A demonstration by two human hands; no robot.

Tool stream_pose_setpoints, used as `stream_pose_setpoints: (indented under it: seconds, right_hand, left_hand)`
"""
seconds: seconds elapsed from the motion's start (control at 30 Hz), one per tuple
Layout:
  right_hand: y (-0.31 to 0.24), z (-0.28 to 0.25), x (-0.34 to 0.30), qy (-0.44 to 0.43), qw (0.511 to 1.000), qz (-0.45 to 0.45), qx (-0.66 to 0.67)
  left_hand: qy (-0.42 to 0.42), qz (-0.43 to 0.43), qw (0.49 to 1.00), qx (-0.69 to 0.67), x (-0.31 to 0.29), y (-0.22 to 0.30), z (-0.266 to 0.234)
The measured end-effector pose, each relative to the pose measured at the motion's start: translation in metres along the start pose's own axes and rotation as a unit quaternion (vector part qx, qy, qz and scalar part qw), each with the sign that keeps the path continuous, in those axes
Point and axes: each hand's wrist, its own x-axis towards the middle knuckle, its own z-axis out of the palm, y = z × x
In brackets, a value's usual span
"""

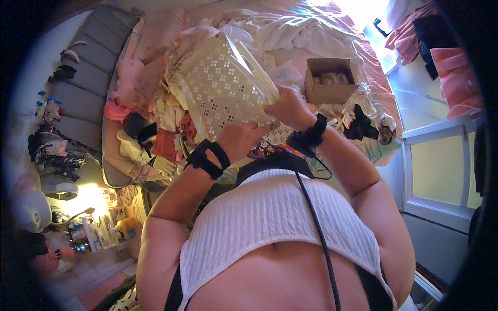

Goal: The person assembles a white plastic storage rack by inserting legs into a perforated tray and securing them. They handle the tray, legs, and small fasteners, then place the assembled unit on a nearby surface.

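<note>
A cream plastic basket (220, 78) with small cut-out holes is tilted up in front of me over the bed. My right hand (291, 109) is closed round its rim at the right side. At the near end, my left hand (241, 140) has its fingers bent in against the basket; part of its grip is hidden. Black straps circle both wrists, and a black cable runs down over my white top. Below the hands, a small colourful printed item (264, 150) is partly covered.
An open cardboard box (332, 83) with things inside stands on the bed to the right. Crumpled white bedding (306, 33) lies behind. Clothes and a pink soft toy (129, 78) crowd the left, beside a grey padded headboard (93, 62). A lit lamp (91, 199) glows at lower left.
</note>
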Motion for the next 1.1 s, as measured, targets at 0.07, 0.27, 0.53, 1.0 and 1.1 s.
stream_pose_setpoints:
  seconds: [0.07,0.27,0.53,1.0,1.1]
  right_hand:
    - [0.000,-0.003,0.001,0.023,0.999,-0.040,-0.022]
    - [0.006,-0.039,-0.009,0.073,0.980,-0.150,-0.109]
    - [0.019,-0.065,-0.024,0.130,0.909,-0.334,-0.211]
    - [-0.030,-0.077,-0.027,0.161,0.973,-0.152,-0.067]
    - [-0.054,-0.066,-0.022,0.165,0.971,-0.122,0.121]
  left_hand:
    - [0.005,-0.012,1.000,-0.013,-0.001,-0.007,-0.007]
    - [0.427,-0.102,0.897,0.043,-0.010,-0.070,-0.083]
    - [0.349,-0.148,0.925,-0.028,-0.036,-0.102,-0.127]
    - [0.351,-0.257,0.899,0.052,-0.050,-0.079,-0.071]
    - [0.339,-0.298,0.877,-0.161,-0.027,-0.061,-0.034]
